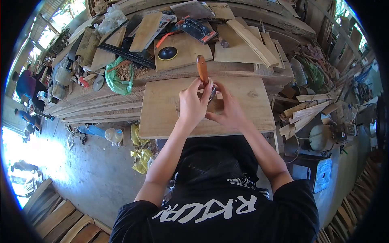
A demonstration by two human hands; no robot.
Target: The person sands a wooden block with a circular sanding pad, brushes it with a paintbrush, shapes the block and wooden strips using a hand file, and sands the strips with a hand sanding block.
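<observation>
My left hand and my right hand are close together over a flat wooden board. Between them, a tool with an orange-brown wooden handle points away from me, its handle end standing above my fingers. My left fingers are closed around the lower handle. The right fingertips pinch a shiny metal part just below it. Its exact kind cannot be made out, since my fingers cover most of the metal.
Beyond the board, a workbench carries wooden pieces, a black sanding disc, a black square and a green bag of shavings. Scrap wood lies at right, near a black stool. Two people are far left.
</observation>
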